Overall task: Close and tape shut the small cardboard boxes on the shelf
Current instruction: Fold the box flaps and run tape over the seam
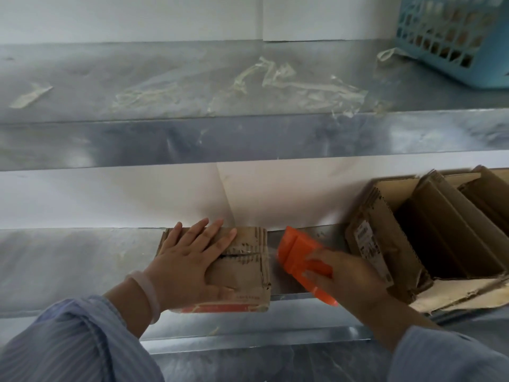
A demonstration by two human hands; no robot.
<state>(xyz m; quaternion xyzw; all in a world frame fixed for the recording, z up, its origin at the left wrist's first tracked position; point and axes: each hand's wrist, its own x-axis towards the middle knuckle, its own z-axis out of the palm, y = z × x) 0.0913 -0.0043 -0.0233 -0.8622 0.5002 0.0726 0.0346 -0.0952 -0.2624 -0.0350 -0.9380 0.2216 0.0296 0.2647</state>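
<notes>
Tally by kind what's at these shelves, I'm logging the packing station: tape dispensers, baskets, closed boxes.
Orange tape dispenser: 1, gripped by the right hand
Blue basket: 1
Closed cardboard box: 1, pressed under the left hand
Total: 3
The open cartons at the right overlap too much to count.

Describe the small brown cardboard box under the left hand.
The small brown cardboard box is worn, edges frayed, an orange-red printed band on its near side. Top flaps closed, meeting at a seam. It sits flat on the grey metal shelf. The left hand lies flat on top, fingers straight.
</notes>
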